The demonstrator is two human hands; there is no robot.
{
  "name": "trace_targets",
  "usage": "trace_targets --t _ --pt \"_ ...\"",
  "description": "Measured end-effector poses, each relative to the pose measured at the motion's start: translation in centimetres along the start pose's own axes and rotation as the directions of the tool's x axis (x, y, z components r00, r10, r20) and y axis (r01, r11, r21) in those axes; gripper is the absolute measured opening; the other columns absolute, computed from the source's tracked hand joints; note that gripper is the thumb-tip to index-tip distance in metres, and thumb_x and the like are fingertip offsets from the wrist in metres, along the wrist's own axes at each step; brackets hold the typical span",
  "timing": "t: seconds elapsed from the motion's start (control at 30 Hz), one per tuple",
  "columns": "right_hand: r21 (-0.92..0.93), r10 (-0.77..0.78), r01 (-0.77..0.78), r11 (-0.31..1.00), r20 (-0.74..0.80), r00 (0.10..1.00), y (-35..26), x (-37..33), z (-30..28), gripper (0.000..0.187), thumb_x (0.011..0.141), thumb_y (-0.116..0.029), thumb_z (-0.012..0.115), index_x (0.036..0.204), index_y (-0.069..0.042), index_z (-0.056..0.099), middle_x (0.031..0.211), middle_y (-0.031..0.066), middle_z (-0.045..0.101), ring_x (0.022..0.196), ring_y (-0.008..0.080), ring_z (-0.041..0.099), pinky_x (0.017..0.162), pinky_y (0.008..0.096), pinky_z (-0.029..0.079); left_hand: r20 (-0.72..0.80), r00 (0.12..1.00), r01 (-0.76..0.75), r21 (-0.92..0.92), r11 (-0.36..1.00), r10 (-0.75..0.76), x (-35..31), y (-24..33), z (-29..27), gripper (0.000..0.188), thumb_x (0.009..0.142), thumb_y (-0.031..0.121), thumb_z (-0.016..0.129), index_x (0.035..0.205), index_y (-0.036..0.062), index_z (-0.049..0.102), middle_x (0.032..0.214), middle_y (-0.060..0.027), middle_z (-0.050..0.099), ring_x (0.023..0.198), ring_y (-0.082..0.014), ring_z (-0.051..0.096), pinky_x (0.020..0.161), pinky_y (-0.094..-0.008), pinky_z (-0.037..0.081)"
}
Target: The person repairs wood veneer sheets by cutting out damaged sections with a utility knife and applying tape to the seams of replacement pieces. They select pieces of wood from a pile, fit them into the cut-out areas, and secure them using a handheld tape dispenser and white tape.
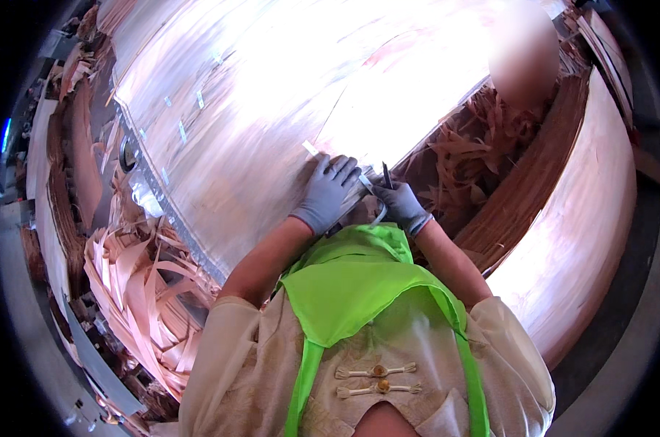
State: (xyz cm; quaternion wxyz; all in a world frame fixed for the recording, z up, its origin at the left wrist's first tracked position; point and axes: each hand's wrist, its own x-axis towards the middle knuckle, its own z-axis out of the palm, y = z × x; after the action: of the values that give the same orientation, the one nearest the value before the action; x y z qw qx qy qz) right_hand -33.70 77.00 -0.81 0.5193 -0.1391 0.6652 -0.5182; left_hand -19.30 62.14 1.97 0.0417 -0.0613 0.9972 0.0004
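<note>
A large pale wood veneer sheet (271,95) lies spread on a metal-edged table in the head view, glaring in bright light. My left hand (328,191), in a grey glove, presses flat on the sheet's near edge beside a short white strip of tape (310,148). My right hand (403,205), also gloved in grey, grips a thin dark knife-like tool (387,175) pointing up, with a white tape strip curling beneath it. Both hands sit close together at the sheet's corner.
Curled veneer offcuts (144,291) pile up at the lower left, and more scraps (475,153) lie at the right. A thick stack of veneer sheets (570,218) stands to the right. Another person is at the upper right. I wear a bright green apron (359,291).
</note>
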Motion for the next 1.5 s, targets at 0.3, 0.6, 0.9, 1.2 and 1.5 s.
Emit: trace_targets --t 0.3,0.6,0.9,1.2,1.5 --pt "0.089 -0.014 0.025 0.996 -0.117 0.993 -0.1 -4.3 2.8 0.015 0.088 -0.017 0.064 0.087 -0.002 0.064 0.067 -0.0038 0.054 0.059 0.0049 0.046 0.051 0.0231 0.038 -0.163 0.985 -0.045 0.051 0.998 0.052 0.6 -0.2 0.3 0.049 0.083 0.034 0.048 0.123 0.0059 0.053 0.133 -0.0129 0.047 0.126 -0.0256 0.039 0.106 -0.0524 0.020" --pt "0.329 -0.129 0.222 0.918 -0.282 0.951 -6.0 1.1 -14.3 0.009 0.087 -0.012 0.064 0.091 -0.004 0.066 0.072 -0.0043 0.060 0.059 0.0043 0.049 0.052 0.0192 0.038 -0.155 0.988 -0.028 -0.301 0.953 -0.020 10.1 0.0 -4.4 0.039 0.078 0.017 0.052 0.117 0.0078 0.055 0.112 -0.0116 0.057 0.101 -0.0274 0.053 0.086 -0.0408 0.039" --pt "0.268 -0.215 0.319 0.909 -0.353 0.910 -12.6 17.0 -32.4 0.009 0.085 -0.014 0.067 0.086 -0.005 0.066 0.068 -0.0063 0.054 0.057 0.0032 0.044 0.051 0.0190 0.034 -0.171 0.981 -0.114 -0.153 0.982 0.087 38.9 2.1 -1.9 0.032 0.079 0.012 0.051 0.110 0.0127 0.059 0.113 -0.0065 0.057 0.105 -0.0216 0.052 0.084 -0.0382 0.041" --pt "0.163 -0.123 0.175 0.971 -0.289 0.949 -17.0 25.4 -39.0 0.013 0.082 -0.011 0.068 0.086 0.002 0.068 0.067 -0.0005 0.059 0.055 0.0070 0.050 0.048 0.0228 0.038 -0.053 0.991 -0.119 0.132 0.984 0.127 52.4 4.3 -3.6 0.052 0.080 0.015 0.051 0.132 0.0178 0.045 0.134 -0.0050 0.043 0.106 -0.0208 0.048 0.072 -0.0339 0.043" --pt "0.520 0.262 -0.113 0.846 -0.221 0.939 -18.7 16.6 -32.1 0.012 0.086 -0.015 0.062 0.089 -0.004 0.061 0.069 0.0015 0.059 0.059 0.0120 0.057 0.047 0.0265 0.046 0.013 1.000 -0.001 0.001 1.000 0.001 52.6 4.5 -3.5 0.047 0.085 0.023 0.049 0.132 0.0270 0.045 0.143 -0.0052 0.034 0.109 -0.0216 0.047 0.075 -0.0348 0.042"
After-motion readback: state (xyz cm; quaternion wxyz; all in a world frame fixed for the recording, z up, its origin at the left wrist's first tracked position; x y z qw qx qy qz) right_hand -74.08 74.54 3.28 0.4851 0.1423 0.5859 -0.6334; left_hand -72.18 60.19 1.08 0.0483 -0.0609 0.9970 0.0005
